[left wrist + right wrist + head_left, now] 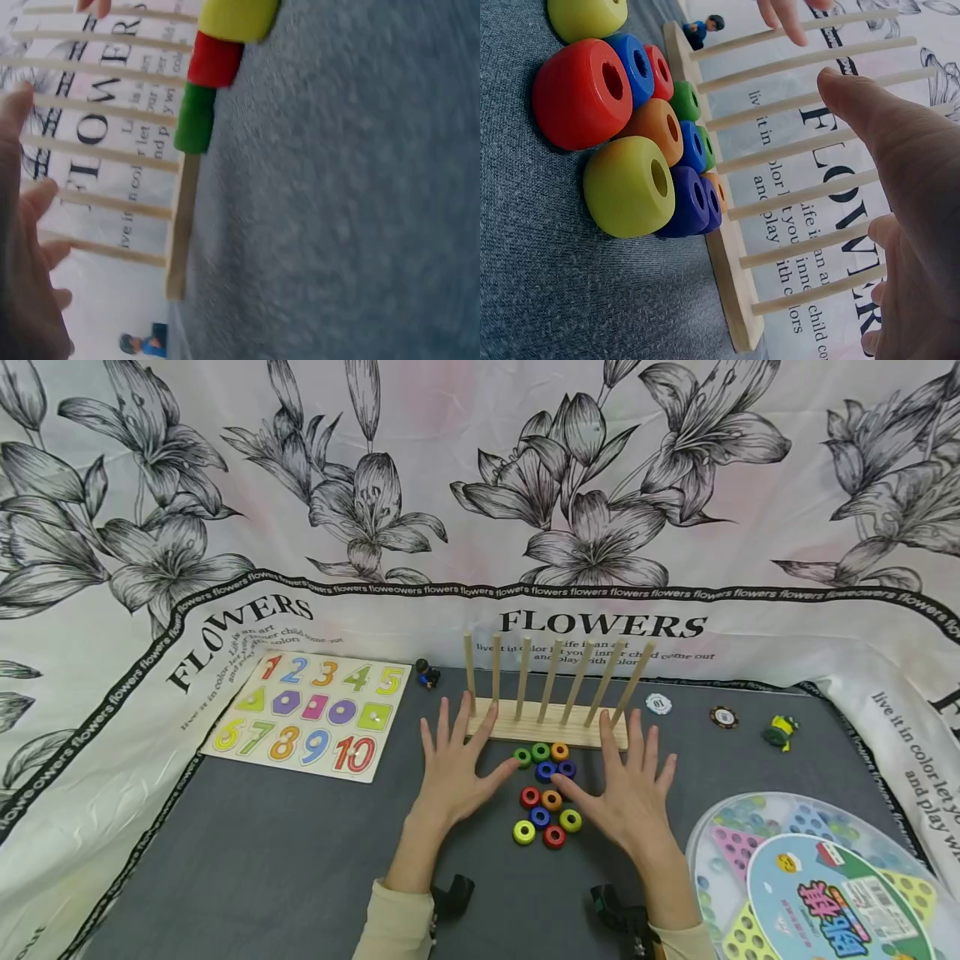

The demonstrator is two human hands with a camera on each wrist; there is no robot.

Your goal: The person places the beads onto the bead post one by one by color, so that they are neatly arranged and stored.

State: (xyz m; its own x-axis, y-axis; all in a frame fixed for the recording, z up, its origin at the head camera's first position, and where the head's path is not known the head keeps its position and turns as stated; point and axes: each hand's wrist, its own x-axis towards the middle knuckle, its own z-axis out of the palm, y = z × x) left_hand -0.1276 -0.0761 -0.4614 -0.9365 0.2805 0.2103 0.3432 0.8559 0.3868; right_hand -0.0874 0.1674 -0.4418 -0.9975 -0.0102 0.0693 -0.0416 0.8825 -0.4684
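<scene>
Colored beads with holes lie in a loose cluster on the grey table, among them a red bead (pixel 554 837), a yellow bead (pixel 628 186) and a green bead (pixel 196 118). Behind them stands a wooden rack (pixel 510 720) with a row of bare upright pegs. To the left of the beads my left hand (pixel 453 768) is spread, its fingers straight and holding nothing. On the other side my right hand (pixel 628 789) is spread too, its thumb close to the beads. In the head view the fingertips overlap the rack's ends; I cannot tell whether they touch it.
A number board (pixel 307 714) lies at the left. A small figurine (pixel 427 674) stands behind it. On the right are a white chip (pixel 658 704), a black chip (pixel 723 717), a green toy (pixel 781 732) and a round game board (pixel 727 827). A flowered cloth (pixel 480 527) hangs behind.
</scene>
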